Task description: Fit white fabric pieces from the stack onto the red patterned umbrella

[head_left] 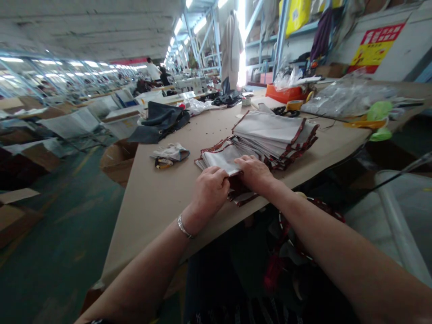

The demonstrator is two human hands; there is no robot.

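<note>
Both hands are at the near edge of a light grey fabric piece (221,158) with dark red-brown trim, lying on a low stack of similar pieces. My left hand (212,189), a metal bracelet on its wrist, is closed with thumb and fingers pinching the piece's near left edge. My right hand (254,173) grips the same edge on the right, its fingers bent over the fabric and its thumb hidden. Just beyond and to the right lies a taller stack of the trimmed fabric pieces (270,128), partly fanned out.
On the tan table (158,193) lie a pair of crumpled gloves (170,153) and dark folded cloth (162,121). Farther back are an orange bin (285,93), a tape roll (294,105), black scissors (286,111) and clear plastic bags (347,96). A cardboard box (118,162) stands off the left edge.
</note>
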